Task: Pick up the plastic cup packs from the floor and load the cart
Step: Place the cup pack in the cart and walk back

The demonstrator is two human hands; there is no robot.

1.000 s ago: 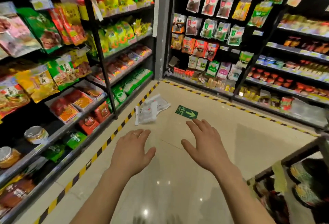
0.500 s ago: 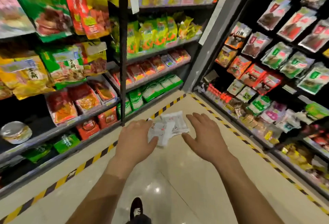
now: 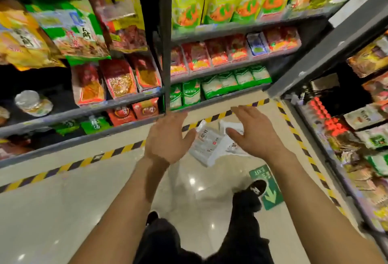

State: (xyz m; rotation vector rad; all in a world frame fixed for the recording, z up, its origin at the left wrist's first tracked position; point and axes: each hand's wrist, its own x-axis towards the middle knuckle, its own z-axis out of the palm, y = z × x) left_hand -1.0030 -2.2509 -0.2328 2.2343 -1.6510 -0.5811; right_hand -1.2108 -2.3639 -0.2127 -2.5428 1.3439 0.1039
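Clear plastic cup packs (image 3: 206, 145) with white labels lie in a loose pile on the glossy beige floor, close to the yellow-black hazard tape. My left hand (image 3: 168, 138) hovers just left of the pile, fingers straight and spread, holding nothing. My right hand (image 3: 253, 131) reaches over the pile's right side, fingers straight, and covers part of the upper pack; whether it touches is unclear. The cart is out of view.
Stocked snack shelves (image 3: 130, 104) stand close on the left and ahead, and another shelf rack (image 3: 357, 138) lines the right. A green exit arrow sticker (image 3: 266, 188) is on the floor beside my black shoe (image 3: 255, 188). A grey pillar (image 3: 327, 47) stands at the corner.
I have stepped forward and bent lower, so the packs are now directly under and between my hands. Both hands stayed open and moved apart around the pile.
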